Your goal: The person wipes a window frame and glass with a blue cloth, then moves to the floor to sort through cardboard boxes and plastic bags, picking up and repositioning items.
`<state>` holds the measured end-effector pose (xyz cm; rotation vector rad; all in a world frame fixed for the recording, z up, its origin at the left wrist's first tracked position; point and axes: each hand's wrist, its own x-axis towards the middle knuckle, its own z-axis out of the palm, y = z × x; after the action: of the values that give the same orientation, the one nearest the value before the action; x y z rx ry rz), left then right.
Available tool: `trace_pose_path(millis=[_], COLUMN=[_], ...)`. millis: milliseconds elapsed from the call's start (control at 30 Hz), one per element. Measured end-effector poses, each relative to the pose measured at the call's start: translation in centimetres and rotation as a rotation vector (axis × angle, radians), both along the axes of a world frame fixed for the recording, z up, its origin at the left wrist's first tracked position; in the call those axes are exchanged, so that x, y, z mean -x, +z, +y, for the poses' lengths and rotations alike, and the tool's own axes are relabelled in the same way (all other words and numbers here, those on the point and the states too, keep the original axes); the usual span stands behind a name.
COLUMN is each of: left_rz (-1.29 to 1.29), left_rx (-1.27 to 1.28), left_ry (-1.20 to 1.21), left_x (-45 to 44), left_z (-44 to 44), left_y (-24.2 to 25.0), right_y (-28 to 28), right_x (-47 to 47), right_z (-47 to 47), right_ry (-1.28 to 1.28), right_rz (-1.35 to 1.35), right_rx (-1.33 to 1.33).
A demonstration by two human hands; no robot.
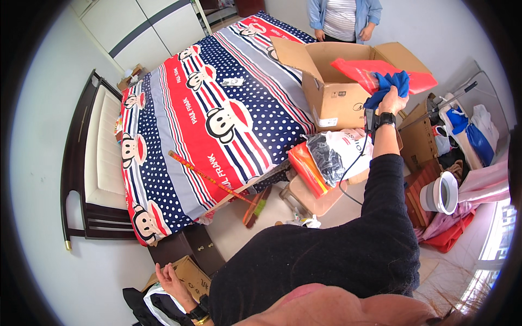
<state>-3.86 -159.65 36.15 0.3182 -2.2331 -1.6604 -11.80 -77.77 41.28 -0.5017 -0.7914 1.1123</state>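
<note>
My right hand grips a crumpled blue cloth at the front right of an open cardboard box. The cloth lies against a flat red plastic packet that slants across the box's opening. Most of the box's inside is hidden behind this packet and the flaps. Low on the left, my left hand holds nothing, its fingers apart. It hovers above or near a smaller carton and a black and white bag; whether it touches them I cannot tell.
A bed with a patterned cover fills the middle. A broom leans on its edge. Plastic-wrapped packages rest on a beige stool. At right stand a grey-white bucket and bagged items. A person stands beyond the box.
</note>
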Motion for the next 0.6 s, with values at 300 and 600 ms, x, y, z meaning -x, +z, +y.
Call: trace_pose_path(millis=[300, 600], left_rz=[-0.005, 0.007], left_rx=[0.008, -0.045], left_ry=[-0.019, -0.031], left_x=[0.01, 0.45], left_z=[0.25, -0.01], left_y=[-0.01, -0.54], right_y=[0.35, 0.63], right_x=[-0.04, 0.03], right_z=[-0.7, -0.44], right_ry=[-0.001, -0.038], right_rz=[0.018, -0.024], right_rx=[0.006, 0.03])
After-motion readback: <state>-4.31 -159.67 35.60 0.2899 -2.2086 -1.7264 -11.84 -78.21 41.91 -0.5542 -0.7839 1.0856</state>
